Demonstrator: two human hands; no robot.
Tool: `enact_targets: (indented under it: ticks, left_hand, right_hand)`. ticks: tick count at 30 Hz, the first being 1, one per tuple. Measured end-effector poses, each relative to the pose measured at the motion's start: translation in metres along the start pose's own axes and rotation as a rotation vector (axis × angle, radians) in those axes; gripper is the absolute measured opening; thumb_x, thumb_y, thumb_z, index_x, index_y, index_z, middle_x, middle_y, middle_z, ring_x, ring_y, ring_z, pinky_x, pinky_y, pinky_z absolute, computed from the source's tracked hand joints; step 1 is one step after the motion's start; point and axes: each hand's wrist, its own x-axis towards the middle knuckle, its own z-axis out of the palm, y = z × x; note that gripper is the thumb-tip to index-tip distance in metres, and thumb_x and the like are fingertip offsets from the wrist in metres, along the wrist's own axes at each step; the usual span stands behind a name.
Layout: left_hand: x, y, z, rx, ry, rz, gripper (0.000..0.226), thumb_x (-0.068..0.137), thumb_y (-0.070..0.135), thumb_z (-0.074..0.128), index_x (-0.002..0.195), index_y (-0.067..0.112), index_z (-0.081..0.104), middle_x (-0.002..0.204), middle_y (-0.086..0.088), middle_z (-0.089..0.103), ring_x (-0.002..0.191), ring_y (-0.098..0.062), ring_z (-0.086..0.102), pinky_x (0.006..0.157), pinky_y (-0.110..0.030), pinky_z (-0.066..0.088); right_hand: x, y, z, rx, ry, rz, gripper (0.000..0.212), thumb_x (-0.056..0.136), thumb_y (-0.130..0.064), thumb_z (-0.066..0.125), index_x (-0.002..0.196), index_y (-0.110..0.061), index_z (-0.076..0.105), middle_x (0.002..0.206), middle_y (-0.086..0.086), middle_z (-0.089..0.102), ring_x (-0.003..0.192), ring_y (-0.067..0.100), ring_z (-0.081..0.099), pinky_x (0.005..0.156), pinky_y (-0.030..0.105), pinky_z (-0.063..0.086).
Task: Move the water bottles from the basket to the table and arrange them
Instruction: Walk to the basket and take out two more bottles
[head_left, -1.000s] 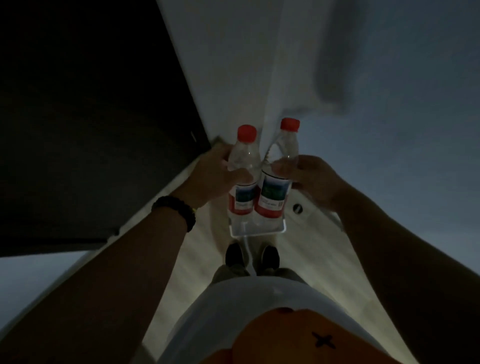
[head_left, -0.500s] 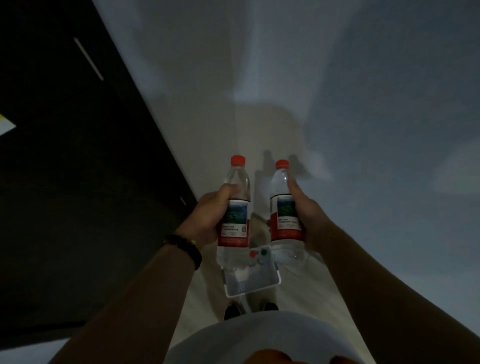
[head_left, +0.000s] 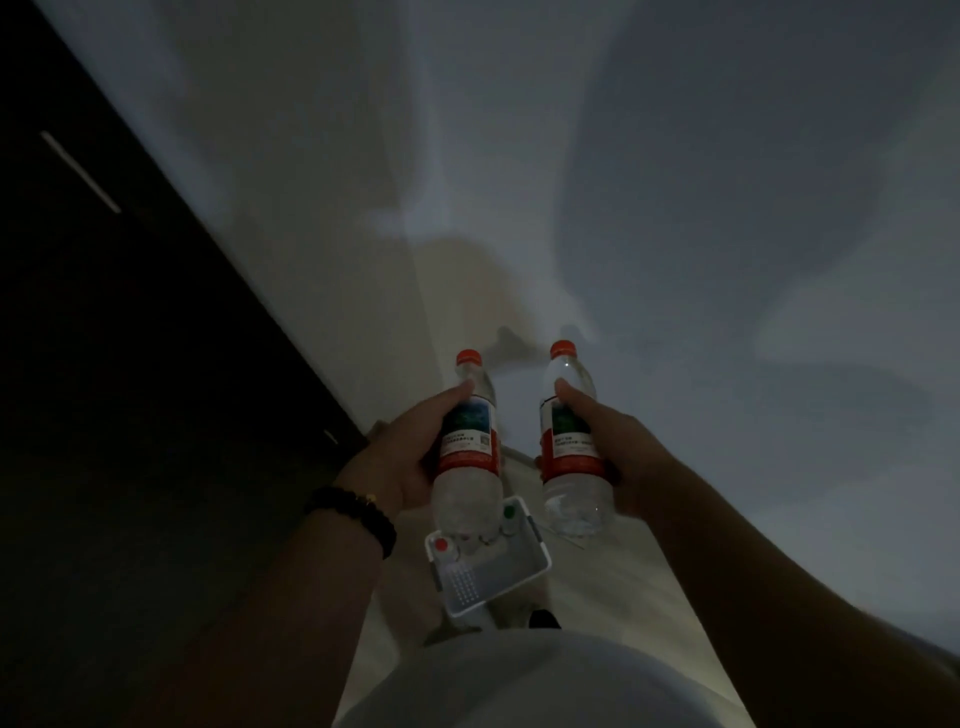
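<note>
Dim room, pale smooth wall (head_left: 519, 156) ahead. I see two clear plastic, red-capped water bottles held upright, a white rectangular plastic basket (head_left: 540, 566) below them. My left hand (head_left: 405, 462) has its fingers (head_left: 457, 393) wrapped round the left bottle (head_left: 467, 436); my right hand (head_left: 623, 457) grips the right bottle (head_left: 569, 441). The bottles are farther apart than half a second ago.

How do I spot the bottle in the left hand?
Find the white basket low down. Just above it, the left hand, with a black bracelet on its wrist, grips a red-capped bottle. The other bottle, in the right hand, has no bracelet beside it.
</note>
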Motion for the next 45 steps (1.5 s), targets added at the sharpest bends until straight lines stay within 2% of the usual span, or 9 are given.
enact_targets:
  ticks: [5,10,14,17,20,26,30,34,45]
  left_hand:
    - [0.001,0.003,-0.001,0.041,-0.086,-0.099,0.064,0.094,0.048,0.07,0.139,0.007,0.051,0.08,-0.017,0.062,0.061,-0.027,0.063,0.056,-0.04,0.061]
    - [-0.001,-0.001,0.005,0.252,-0.167,-0.095,0.068,0.078,0.027,0.083,0.136,0.008,0.052,0.084,-0.019,0.065,0.067,-0.028,0.064,0.056,-0.037,0.062]
    - [0.002,-0.013,0.023,0.379,-0.251,-0.154,0.055,0.08,0.031,0.086,0.124,0.01,0.06,0.1,-0.022,0.068,0.078,-0.029,0.068,0.073,-0.04,0.059]
    - [0.006,-0.032,0.056,0.506,-0.311,-0.199,0.05,0.083,0.031,0.082,0.121,0.009,0.059,0.086,-0.02,0.068,0.075,-0.033,0.068,0.07,-0.041,0.06]
    - [0.004,-0.062,0.095,0.66,-0.408,-0.225,0.045,0.087,0.034,0.079,0.117,0.007,0.06,0.077,-0.018,0.066,0.067,-0.033,0.067,0.076,-0.045,0.059]
    - [-0.018,-0.14,0.178,0.925,-0.617,-0.249,0.058,0.081,0.034,0.084,0.122,0.002,0.06,0.08,-0.018,0.07,0.062,-0.03,0.069,0.062,-0.039,0.06]
    - [-0.042,-0.205,0.23,1.094,-0.713,-0.222,0.058,0.081,0.039,0.084,0.122,0.004,0.063,0.082,-0.018,0.071,0.064,-0.031,0.07,0.066,-0.041,0.06]
    - [-0.079,-0.282,0.284,1.238,-0.784,-0.217,0.067,0.077,0.055,0.083,0.123,0.011,0.064,0.084,-0.017,0.073,0.067,-0.031,0.073,0.067,-0.042,0.061]
    - [-0.226,-0.509,0.444,1.305,-1.012,-0.275,0.063,0.084,0.059,0.075,0.118,0.007,0.063,0.077,-0.015,0.071,0.063,-0.028,0.068,0.069,-0.041,0.062]
  right_hand:
    - [-0.015,0.017,-0.001,0.146,0.122,-0.037,0.062,0.083,-0.053,0.078,0.118,-0.005,0.06,0.093,0.019,0.071,0.078,0.034,0.07,0.084,0.052,0.061]
    - [-0.04,0.045,-0.005,0.347,0.203,-0.051,0.073,0.071,-0.044,0.089,0.124,-0.005,0.058,0.094,0.019,0.07,0.073,0.033,0.071,0.081,0.05,0.061]
    - [-0.073,0.073,-0.015,0.452,0.35,-0.097,0.069,0.072,-0.041,0.09,0.122,-0.006,0.06,0.091,0.018,0.072,0.077,0.034,0.071,0.077,0.047,0.062]
    - [-0.107,0.096,-0.032,0.531,0.441,-0.125,0.064,0.077,-0.041,0.086,0.123,-0.006,0.057,0.087,0.019,0.071,0.079,0.037,0.072,0.074,0.048,0.062]
    - [-0.145,0.121,-0.052,0.619,0.542,-0.155,0.062,0.08,-0.043,0.084,0.121,-0.005,0.058,0.083,0.019,0.071,0.081,0.039,0.071,0.087,0.054,0.061]
    - [-0.215,0.174,-0.093,0.801,0.733,-0.206,0.06,0.082,-0.046,0.081,0.122,-0.007,0.061,0.09,0.018,0.073,0.074,0.033,0.072,0.086,0.051,0.061]
    - [-0.262,0.212,-0.127,0.981,0.861,-0.267,0.054,0.086,-0.046,0.077,0.119,-0.006,0.063,0.087,0.018,0.072,0.066,0.029,0.07,0.073,0.043,0.063]
    - [-0.316,0.262,-0.174,1.089,0.964,-0.333,0.059,0.083,-0.057,0.077,0.111,-0.007,0.065,0.081,0.016,0.071,0.066,0.03,0.07,0.073,0.044,0.062]
    - [-0.515,0.382,-0.329,1.114,1.296,-0.375,0.06,0.082,-0.052,0.08,0.112,-0.003,0.068,0.087,0.02,0.075,0.074,0.036,0.075,0.077,0.05,0.063]
